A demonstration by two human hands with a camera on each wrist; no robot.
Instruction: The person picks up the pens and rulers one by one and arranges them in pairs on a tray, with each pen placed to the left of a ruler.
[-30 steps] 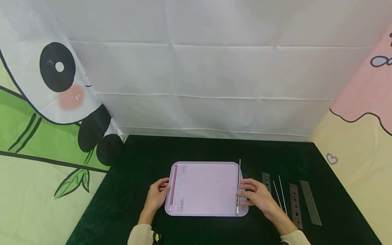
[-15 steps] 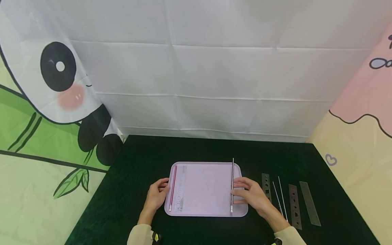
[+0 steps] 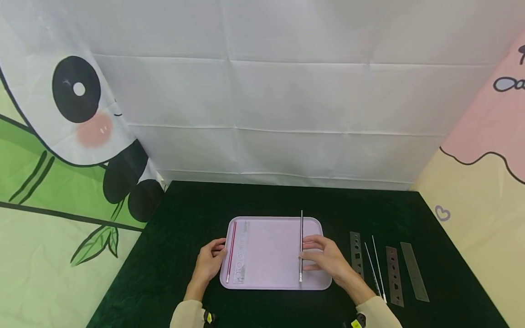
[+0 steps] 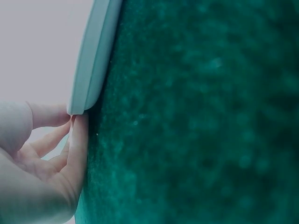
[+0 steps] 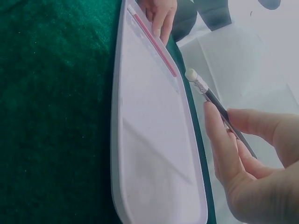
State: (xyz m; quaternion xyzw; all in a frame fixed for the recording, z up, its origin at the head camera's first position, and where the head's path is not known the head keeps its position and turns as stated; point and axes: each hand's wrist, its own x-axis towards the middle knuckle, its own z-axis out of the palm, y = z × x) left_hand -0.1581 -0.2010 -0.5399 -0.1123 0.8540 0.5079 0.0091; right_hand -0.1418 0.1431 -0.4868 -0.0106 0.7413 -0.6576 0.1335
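Note:
A pale lilac tray [image 3: 270, 255] lies on the dark green cloth. My left hand [image 3: 210, 260] holds its left edge, pinching the rim between thumb and fingers in the left wrist view. Above the right part of the tray, my right hand [image 3: 328, 258] pinches a dark pencil [image 5: 215, 100] between thumb and fingertips. The pencil has a white eraser in a metal ferrule at its near end, and its shadow falls on the tray. Inside the tray, at the left, lie a red pencil [image 3: 231, 248] and a clear stencil ruler [image 3: 239, 262].
Right of the tray lie a stencil ruler [image 3: 356, 248], two thin pencils [image 3: 372, 269], another stencil ruler [image 3: 394, 278] and a plain-looking ruler [image 3: 415, 272]. A white curtain [image 3: 287, 100] hangs behind the table, with printed cloths at both sides.
My right hand has carried the pencil leftward, from the tray's right rim to over its inside. The left hand stays at the left edge, and the tray hardly moves.

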